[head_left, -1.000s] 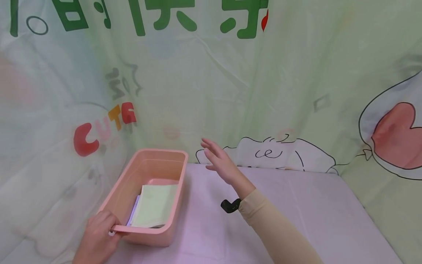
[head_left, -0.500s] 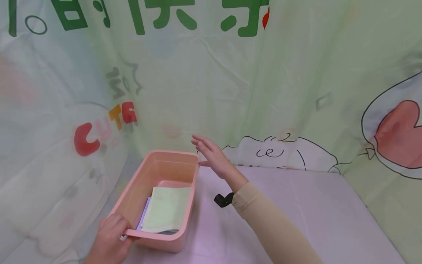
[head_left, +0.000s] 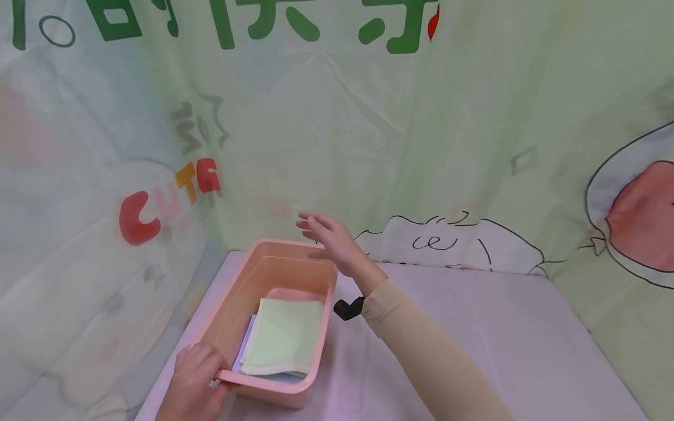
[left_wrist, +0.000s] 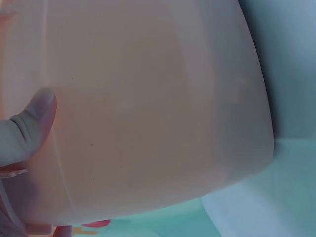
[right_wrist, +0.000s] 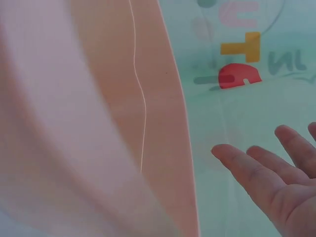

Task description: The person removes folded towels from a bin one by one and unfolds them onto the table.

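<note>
A pink plastic bin (head_left: 274, 383) stands on the left part of the table. Inside it lies a flat, pale green folded piece (head_left: 286, 336) that looks like cloth, with a purple one (head_left: 246, 339) showing beneath its left edge. My left hand (head_left: 195, 374) grips the rim at the near left corner. In the left wrist view its thumb (left_wrist: 42, 113) lies against the bin's outer wall (left_wrist: 138, 108). My right hand (head_left: 337, 242), fingers extended, overlaps the far right corner in the head view. The right wrist view shows its fingers (right_wrist: 252, 173) apart from the bin wall (right_wrist: 163, 98).
A pale lilac cover (head_left: 447, 333) spreads over the table. Printed curtains (head_left: 368, 134) rise close behind it and along the left (head_left: 79, 263) and right sides. A black device (head_left: 348, 309) is strapped at the right wrist, by a beige sleeve (head_left: 421, 345).
The bin has slid to the right across the table, with the left hand still on its rim. My right hand has shifted left, over the bin's far right corner.
</note>
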`<state>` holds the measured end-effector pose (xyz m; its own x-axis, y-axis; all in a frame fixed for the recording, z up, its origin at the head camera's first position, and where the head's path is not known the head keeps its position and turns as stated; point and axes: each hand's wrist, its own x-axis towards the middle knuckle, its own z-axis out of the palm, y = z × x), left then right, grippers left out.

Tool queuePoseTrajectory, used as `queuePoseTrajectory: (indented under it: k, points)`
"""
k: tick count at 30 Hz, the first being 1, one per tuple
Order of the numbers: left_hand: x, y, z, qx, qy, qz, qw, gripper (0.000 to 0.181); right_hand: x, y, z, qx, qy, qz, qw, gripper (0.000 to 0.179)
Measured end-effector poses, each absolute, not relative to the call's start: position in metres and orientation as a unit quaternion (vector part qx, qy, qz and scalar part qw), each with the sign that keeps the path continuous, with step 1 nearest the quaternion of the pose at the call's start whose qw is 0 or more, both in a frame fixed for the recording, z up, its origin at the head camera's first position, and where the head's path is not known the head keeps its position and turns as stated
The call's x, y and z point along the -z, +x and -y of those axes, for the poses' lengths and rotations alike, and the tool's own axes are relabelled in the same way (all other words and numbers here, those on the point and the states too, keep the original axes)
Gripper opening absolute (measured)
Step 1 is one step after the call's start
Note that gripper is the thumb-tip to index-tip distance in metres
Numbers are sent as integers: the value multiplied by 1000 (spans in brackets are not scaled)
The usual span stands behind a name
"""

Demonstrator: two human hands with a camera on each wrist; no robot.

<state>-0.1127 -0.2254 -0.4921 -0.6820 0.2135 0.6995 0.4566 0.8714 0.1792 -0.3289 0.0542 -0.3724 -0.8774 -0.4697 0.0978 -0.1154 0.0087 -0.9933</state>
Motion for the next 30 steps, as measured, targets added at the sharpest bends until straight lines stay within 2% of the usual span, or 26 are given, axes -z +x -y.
queuePoseTrajectory:
  k: [6,13,17,23,30]
  points:
    - [494,-108,219,155,-172,910,344,60,369,-335,-40,689,-189,-675,182,51]
    - [500,-111,221,199,-217,875,384,51,370,-346,-23,648,-198,-689,257,49]
    - [504,-112,221,203,-225,868,394,51,375,-351,-13,611,-209,-700,305,49]
    - [500,-106,216,171,-188,896,364,59,386,-355,1,556,-211,-725,347,51]
    - [497,-105,211,169,-166,909,342,63,405,-360,8,504,-193,-761,361,52]
